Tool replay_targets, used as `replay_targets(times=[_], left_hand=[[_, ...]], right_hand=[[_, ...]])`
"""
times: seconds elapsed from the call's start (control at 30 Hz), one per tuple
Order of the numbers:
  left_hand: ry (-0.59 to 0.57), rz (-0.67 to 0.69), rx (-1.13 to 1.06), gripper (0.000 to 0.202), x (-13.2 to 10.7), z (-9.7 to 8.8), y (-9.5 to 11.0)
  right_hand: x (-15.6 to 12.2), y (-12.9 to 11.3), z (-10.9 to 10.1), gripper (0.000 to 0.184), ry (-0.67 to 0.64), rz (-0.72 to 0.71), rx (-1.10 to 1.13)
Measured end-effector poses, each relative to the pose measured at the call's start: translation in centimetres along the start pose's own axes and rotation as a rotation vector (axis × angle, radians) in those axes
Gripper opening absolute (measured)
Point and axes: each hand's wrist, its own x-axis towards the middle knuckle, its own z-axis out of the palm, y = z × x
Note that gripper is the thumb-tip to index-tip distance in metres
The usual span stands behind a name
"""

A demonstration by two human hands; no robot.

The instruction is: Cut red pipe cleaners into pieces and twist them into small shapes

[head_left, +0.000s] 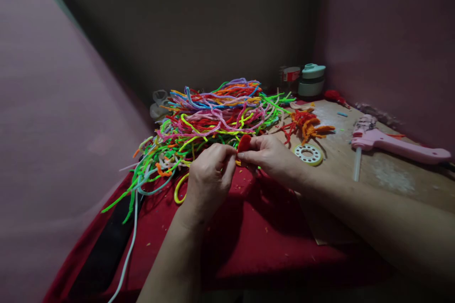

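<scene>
My right hand [266, 155] pinches a small red fuzzy piece [243, 143], which looks like shaped pipe cleaner, between thumb and fingers. Close against it, my left hand [211, 173] is closed in a pinch, its fingertips meeting the right ones. What lies between the left fingertips is too small to tell. Just beyond both hands spreads a big heap of colourful pipe cleaners [216, 118]. A yellow ring [180, 189] lies partly hidden behind my left hand.
On the board [334, 175] at right lie a pink glue gun [401, 144], a tape roll [308, 154] and orange-red pipe cleaner pieces [307, 125]. A teal-lidded container [312, 80] stands behind. A white cable [132, 241] crosses a black flat object [103, 251] at left on the red cloth [249, 251].
</scene>
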Motion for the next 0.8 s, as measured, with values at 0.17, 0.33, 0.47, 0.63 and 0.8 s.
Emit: replay_targets(times=[0.17, 0.33, 0.47, 0.63, 0.8], left_hand=[[0.047, -0.009, 0.107, 0.009, -0.2, 0.4, 0.2], [0.132, -0.402, -0.062, 0.01, 0.2, -0.4, -0.3], [0.043, -0.603, -0.282, 0.029, 0.8, -1.5, -0.6], [-0.236, -0.691, -0.584, 0.026, 1.2, -1.8, 0.0], [-0.392, -0.686, -0.663, 0.023, 1.0, -1.5, 0.2]], right_hand=[[-0.1, 0.0, 0.1, 0.009, -0.028, 0.001, 0.022], [-0.4, -0.4, 0.1, 0.005, -0.013, -0.015, 0.108], [-0.3, -0.7, 0.0, 0.011, 0.023, -0.004, 0.148], [0.0, -0.5, -0.1, 0.009, 0.099, -0.038, 0.184], [0.1, -0.2, -0.2, 0.011, 0.132, -0.056, 0.141]])
